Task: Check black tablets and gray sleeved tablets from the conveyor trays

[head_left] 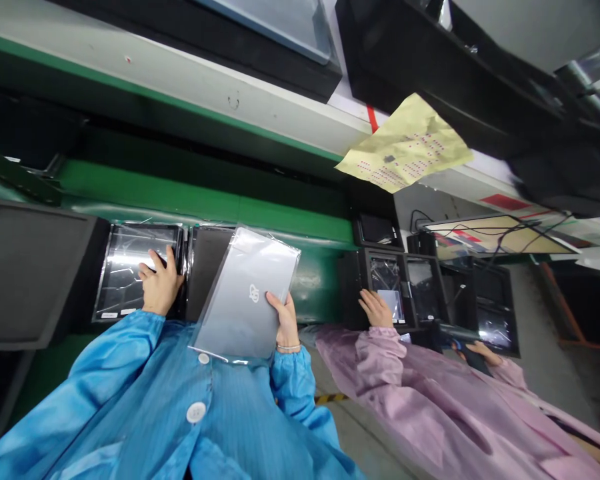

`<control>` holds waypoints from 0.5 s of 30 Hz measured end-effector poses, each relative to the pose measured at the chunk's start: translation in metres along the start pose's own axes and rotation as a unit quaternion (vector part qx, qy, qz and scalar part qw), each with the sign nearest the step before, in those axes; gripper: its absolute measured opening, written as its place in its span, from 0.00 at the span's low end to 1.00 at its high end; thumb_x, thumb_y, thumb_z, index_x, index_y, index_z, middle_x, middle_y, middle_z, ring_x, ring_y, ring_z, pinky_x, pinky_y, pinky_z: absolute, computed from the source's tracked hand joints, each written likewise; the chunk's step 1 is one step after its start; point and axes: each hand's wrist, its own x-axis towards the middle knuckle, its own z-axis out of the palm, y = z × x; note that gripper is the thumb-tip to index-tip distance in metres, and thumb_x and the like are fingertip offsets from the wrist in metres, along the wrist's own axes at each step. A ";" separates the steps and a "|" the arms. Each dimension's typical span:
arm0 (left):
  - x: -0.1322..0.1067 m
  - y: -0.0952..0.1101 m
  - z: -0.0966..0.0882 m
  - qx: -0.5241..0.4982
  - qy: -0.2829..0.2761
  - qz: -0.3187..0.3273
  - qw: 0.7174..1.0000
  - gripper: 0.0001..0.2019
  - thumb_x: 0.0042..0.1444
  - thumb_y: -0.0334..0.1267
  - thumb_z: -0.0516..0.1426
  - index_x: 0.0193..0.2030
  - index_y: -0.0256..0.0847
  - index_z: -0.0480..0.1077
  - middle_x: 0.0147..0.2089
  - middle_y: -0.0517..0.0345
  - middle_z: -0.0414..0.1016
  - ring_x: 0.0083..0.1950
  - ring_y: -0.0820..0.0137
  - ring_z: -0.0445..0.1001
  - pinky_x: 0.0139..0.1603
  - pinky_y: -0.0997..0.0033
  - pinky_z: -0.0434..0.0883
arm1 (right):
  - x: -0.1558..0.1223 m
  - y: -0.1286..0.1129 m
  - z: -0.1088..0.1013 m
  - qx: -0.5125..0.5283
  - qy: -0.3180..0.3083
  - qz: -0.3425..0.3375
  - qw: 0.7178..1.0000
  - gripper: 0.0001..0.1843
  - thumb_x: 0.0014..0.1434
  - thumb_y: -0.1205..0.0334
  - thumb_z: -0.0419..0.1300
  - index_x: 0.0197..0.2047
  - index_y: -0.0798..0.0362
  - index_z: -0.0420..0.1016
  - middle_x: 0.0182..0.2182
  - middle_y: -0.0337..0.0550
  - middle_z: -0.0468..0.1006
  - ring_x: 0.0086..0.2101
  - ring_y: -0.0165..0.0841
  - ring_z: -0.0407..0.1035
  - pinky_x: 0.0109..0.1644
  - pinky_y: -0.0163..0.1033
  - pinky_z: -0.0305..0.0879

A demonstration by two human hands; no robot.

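Note:
My right hand [285,323] grips the right edge of a flat grey panel [245,313] in a clear plastic sleeve, thumb on top. The panel bears a white logo and is tilted in front of my chest. My left hand [161,283], fingers spread, rests on a dark flat piece in clear plastic [123,267] with small white labels along its lower edge. That piece lies at the top of a black box; what is under it is hidden. Between my hands, partly covered by the grey panel, is a dark grey flat surface [205,260].
A large black box [30,273] stands at the left. At the right, a co-worker in pink sleeves [380,353] has one hand [377,308] at black bins [423,287] and holds a dark handheld tool [473,357]. Yellow paper [405,147] hangs from the shelf edge [180,87] above the green bench [205,200].

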 end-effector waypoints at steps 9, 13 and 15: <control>-0.021 -0.029 -0.087 0.007 -0.022 0.040 0.999 0.37 0.76 0.47 0.33 0.81 0.19 0.35 0.79 0.14 0.47 0.67 0.24 0.71 0.52 0.30 0.79 | 0.009 -0.006 0.005 -0.013 -0.026 0.002 1.000 0.29 0.36 0.56 0.81 0.42 0.49 0.79 0.37 0.39 0.89 0.37 0.38 0.83 0.44 0.41 0.81; -0.027 -0.024 -0.092 0.017 -0.031 0.037 0.999 0.37 0.75 0.47 0.32 0.81 0.17 0.35 0.79 0.14 0.47 0.65 0.23 0.72 0.49 0.30 0.80 | 0.008 -0.009 0.015 -0.014 -0.031 0.002 0.999 0.29 0.34 0.58 0.81 0.41 0.49 0.79 0.36 0.37 0.89 0.35 0.36 0.82 0.43 0.39 0.80; -0.025 -0.024 -0.100 0.021 -0.035 0.032 0.999 0.38 0.75 0.48 0.33 0.81 0.19 0.36 0.79 0.15 0.49 0.61 0.23 0.75 0.49 0.27 0.79 | 0.006 -0.009 0.018 -0.015 -0.033 0.006 0.999 0.28 0.33 0.59 0.81 0.40 0.49 0.79 0.35 0.37 0.89 0.34 0.35 0.82 0.42 0.38 0.80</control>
